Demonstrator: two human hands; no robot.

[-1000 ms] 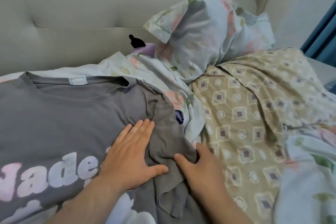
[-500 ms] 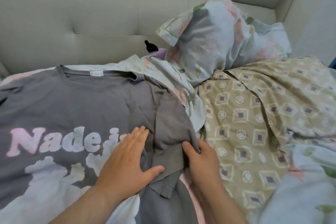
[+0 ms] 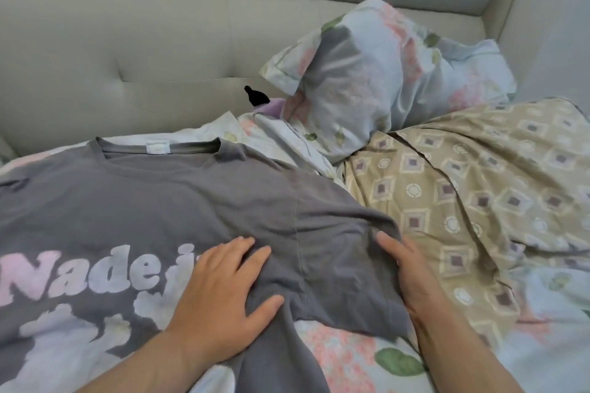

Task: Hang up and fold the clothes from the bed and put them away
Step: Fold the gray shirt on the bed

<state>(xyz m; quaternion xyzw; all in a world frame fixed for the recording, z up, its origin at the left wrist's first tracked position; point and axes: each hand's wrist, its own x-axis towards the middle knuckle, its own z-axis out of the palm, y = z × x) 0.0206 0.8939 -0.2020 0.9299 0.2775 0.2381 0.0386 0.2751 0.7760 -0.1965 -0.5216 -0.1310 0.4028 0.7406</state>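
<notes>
Shirt (image 3: 159, 201) flat on bed (image 3: 348, 357), collar at 12, long axis 12–6. Sleeve (image 3: 344, 252) spread toward 3, between hands. Left hand (image 3: 223, 293) flat, fingers straight, pressing chest. Right hand (image 3: 412, 271) at sleeve's outer edge (grip unclear, fingers hidden). Likely next: sleeve folds toward 9.

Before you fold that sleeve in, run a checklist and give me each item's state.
1. The shirt lies front up: ok.
2. The left hand lies flat on the shirt, pinning it: ok.
3. The sleeve is spread out beside the body: ok, with a few creases near the left hand.
4. The right hand has the sleeve's outer edge: cannot tell; its thumb lies on the cloth and its fingers are hidden.
5. The shirt's far side and hem lie flat: cannot tell, out of view.
</notes>
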